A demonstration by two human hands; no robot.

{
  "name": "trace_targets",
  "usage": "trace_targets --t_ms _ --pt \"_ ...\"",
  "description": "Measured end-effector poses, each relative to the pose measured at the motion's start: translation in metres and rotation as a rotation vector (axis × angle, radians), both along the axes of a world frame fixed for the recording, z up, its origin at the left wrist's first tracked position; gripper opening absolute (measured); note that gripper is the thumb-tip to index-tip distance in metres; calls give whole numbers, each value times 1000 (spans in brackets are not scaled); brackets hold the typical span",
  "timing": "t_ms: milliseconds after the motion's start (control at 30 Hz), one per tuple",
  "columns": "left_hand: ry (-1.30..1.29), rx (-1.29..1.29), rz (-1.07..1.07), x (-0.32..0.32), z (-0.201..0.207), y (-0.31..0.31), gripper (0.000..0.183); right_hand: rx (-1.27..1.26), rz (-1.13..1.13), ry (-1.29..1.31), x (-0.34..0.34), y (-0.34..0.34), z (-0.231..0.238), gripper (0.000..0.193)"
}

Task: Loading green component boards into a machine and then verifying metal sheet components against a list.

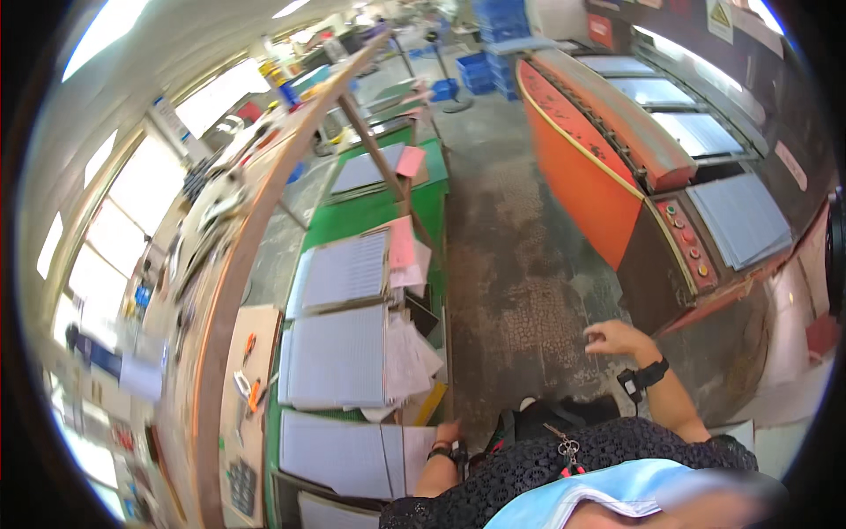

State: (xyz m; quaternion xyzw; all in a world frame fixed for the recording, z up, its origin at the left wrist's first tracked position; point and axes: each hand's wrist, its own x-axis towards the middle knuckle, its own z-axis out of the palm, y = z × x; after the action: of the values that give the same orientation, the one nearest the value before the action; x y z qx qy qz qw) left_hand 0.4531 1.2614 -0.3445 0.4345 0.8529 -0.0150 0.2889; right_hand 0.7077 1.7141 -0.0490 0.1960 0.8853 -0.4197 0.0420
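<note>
My right hand (pixel 614 339) hangs over the dark floor, its fingers loosely bent and apart, holding nothing. On its wrist is a black band with a small box and cable. My left hand (pixel 448 433) is low beside the near stack of pale, lined sheets (pixel 339 454); its fingers are too small and blurred to read, and I cannot tell whether it touches the stack. Farther along the green table (pixel 330 220) lie more sheet stacks (pixel 335 353), with pink papers (pixel 400 242) and loose white papers (pixel 412 357) at their right edges.
An orange machine (pixel 573 159) with a button panel (pixel 686 242) stands on the right, bearing pale sheets (pixel 740 219). Left of the green table runs a wooden frame (pixel 256 220) with a board holding orange-handled tools (pixel 254 395). Blue crates (pixel 476 72) stand at the back.
</note>
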Motion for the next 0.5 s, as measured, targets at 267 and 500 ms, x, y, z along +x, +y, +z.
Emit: trace_targets --t_ms 267,500 --pt "-753 363 974 -153 60 230 28 -218 -278 -61 -60 120 -14 49" --pt "-338 98 110 -289 -9 327 29 -257 -386 127 -169 262 -9 45"
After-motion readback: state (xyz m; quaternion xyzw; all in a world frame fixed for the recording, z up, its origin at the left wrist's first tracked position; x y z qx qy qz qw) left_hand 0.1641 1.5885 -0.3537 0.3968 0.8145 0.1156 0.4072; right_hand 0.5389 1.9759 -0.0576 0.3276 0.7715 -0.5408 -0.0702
